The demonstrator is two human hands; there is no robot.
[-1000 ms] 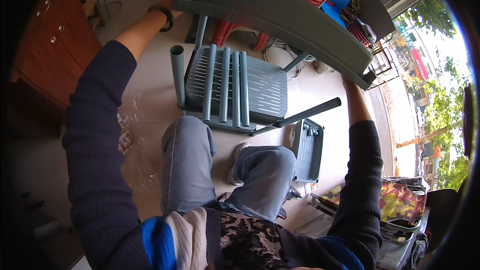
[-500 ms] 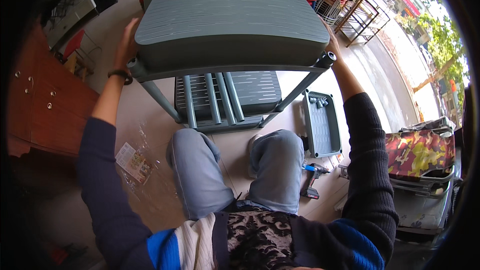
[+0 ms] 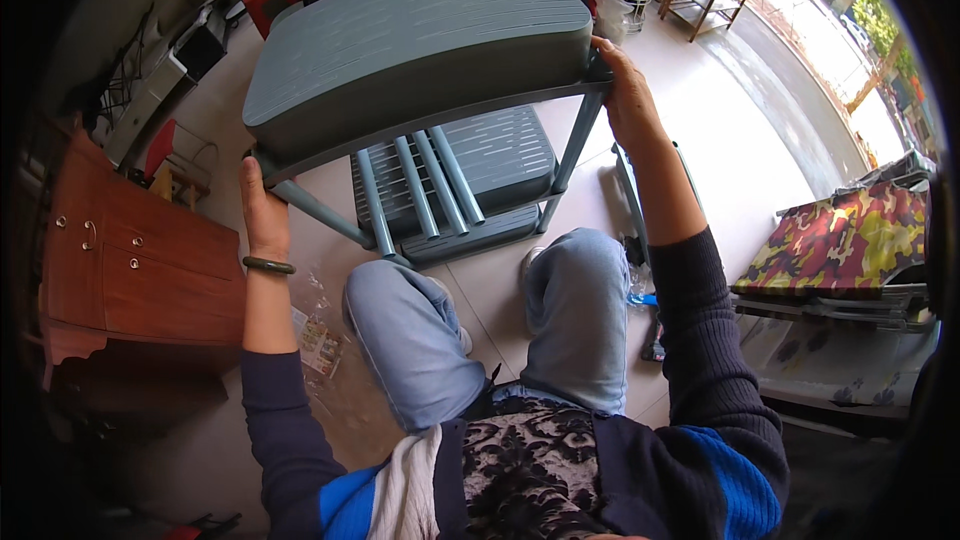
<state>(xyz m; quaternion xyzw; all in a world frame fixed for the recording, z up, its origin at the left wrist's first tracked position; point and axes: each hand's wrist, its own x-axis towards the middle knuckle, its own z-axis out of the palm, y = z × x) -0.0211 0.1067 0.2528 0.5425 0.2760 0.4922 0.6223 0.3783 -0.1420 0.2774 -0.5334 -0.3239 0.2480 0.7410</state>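
A grey-green plastic shelf tray (image 3: 415,50) sits tilted on corner tubes at the top of a shelf unit, its slotted face up and its left end lower. My left hand (image 3: 264,212) grips its near left corner, thumb up along the side, other fingers mostly hidden. At the right corner my right hand (image 3: 630,95) is wrapped round the tray edge above a tube (image 3: 578,140). Below is a lower slotted tray (image 3: 510,155), on which several loose grey-blue tubes (image 3: 425,185) lie side by side. My knees are on either side of the unit's near end.
A wooden cabinet (image 3: 165,255) stands at left, with a printed sheet (image 3: 320,348) and clear plastic wrap on the floor nearby. Behind my right forearm, another tray (image 3: 628,190) and a power drill (image 3: 654,345) are partly hidden. Folded camouflage-cloth furniture (image 3: 830,240) is at right.
The top tray has tipped and turned, its left end coming down and nearer. My left hand has moved down to the near corner; my right hand has shifted onto the right corner.
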